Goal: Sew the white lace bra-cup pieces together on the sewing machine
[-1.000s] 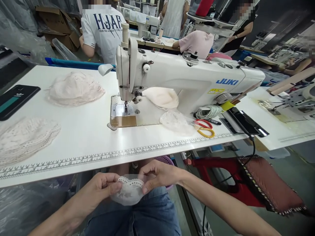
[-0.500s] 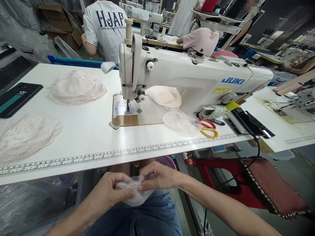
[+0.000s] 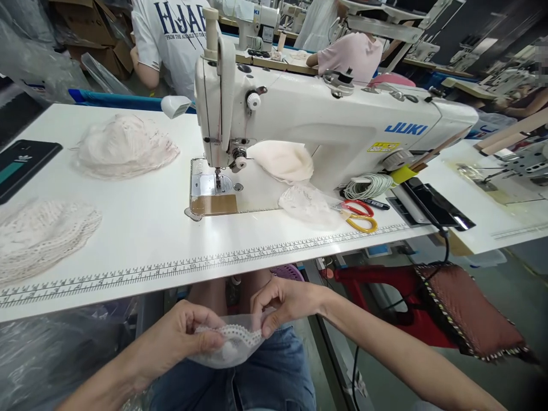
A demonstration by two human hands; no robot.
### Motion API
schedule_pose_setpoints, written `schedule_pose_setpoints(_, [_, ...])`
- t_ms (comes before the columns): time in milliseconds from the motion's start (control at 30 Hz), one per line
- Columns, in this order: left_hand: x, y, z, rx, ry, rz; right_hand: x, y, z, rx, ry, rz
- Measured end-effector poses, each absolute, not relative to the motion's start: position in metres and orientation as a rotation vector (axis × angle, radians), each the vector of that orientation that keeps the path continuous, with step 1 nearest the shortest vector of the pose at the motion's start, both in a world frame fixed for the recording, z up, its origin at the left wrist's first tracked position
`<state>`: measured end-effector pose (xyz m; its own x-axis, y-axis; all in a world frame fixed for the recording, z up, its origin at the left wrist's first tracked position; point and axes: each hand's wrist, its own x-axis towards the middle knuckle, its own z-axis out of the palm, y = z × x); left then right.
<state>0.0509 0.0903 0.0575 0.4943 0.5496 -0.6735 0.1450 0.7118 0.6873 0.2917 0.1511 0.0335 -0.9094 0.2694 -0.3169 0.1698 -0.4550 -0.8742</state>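
Observation:
Below the table edge, over my lap, my left hand (image 3: 182, 337) and my right hand (image 3: 285, 302) both pinch a small white lace-trimmed fabric piece (image 3: 233, 345). The lace edge runs between my thumbs and the sheer part hangs down onto my jeans. Ahead on the white table (image 3: 141, 234) stands a white JUKI sewing machine (image 3: 308, 125), its needle over a bare plate. Neither hand touches the machine.
Two stacks of lace pieces (image 3: 40, 237) (image 3: 124, 148) lie on the left, padded cups (image 3: 285, 160) and sheer pieces (image 3: 306, 204) by the machine. Red and yellow scissors (image 3: 359, 216), a cord coil (image 3: 368, 185), a dark phone (image 3: 21, 165) and a control box (image 3: 432, 204) are there too. Other people work behind; a red stool (image 3: 466, 308) is at the right.
My hands shifted along the lace edge, drawing apart and stretching it between them. The view moved slightly; the table items stayed put.

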Motion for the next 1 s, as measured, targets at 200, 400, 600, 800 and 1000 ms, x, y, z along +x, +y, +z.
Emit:
schedule_pose_setpoints(200, [0.057, 0.094, 0.060, 0.794, 1.003, 0.222, 0.288, 0.142, 0.039, -0.725, -1.647, 2.546])
schedule_pose_setpoints(400, [0.062, 0.097, 0.065, 0.868, 1.023, 0.242, 0.268, 0.134, 0.042, -0.899, -1.667, 2.422])
schedule_pose_setpoints(600, [0.062, 0.092, 0.059, 0.879, 1.042, 0.254, 0.267, 0.133, 0.040, -0.894, -1.735, 2.392])
schedule_pose_setpoints(800, [0.058, 0.090, 0.053, 0.856, 1.012, 0.310, 0.264, 0.130, 0.042, -0.887, -1.620, 2.416])
schedule_pose_setpoints(1000, [0.048, 0.083, 0.051, 0.835, 1.049, 0.384, 0.272, 0.132, 0.043, -0.970, -1.689, 2.334])
